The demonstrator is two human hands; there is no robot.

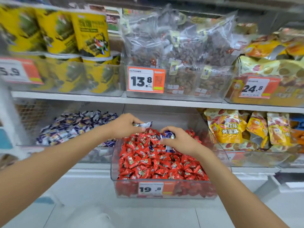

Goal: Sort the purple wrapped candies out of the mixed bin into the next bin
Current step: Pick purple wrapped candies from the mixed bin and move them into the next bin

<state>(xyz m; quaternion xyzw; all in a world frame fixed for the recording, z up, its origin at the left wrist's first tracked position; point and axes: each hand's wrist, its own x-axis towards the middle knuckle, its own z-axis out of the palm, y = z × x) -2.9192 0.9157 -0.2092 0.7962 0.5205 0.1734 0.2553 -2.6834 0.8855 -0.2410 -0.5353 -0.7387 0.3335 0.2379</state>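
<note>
Shop shelving, lower tier: both hands work over the clear mixed bin, each holding a purple candy.

Slippery wrappers are the likely trouble. The left hand pinches its purple-and-white candy only by one end, so it could slip back among the red candies on the way left. The right hand has its fingers curled round another purple candy close against the red heap and may drag a red one along. The left hand's candy juts out to the right of its fingertips, above the far end of the mixed bin. The right hand's candy sits at its fingertips, with more purple showing just under the palm. The next bin, heaped with purple candies, stands just to the left.
</note>
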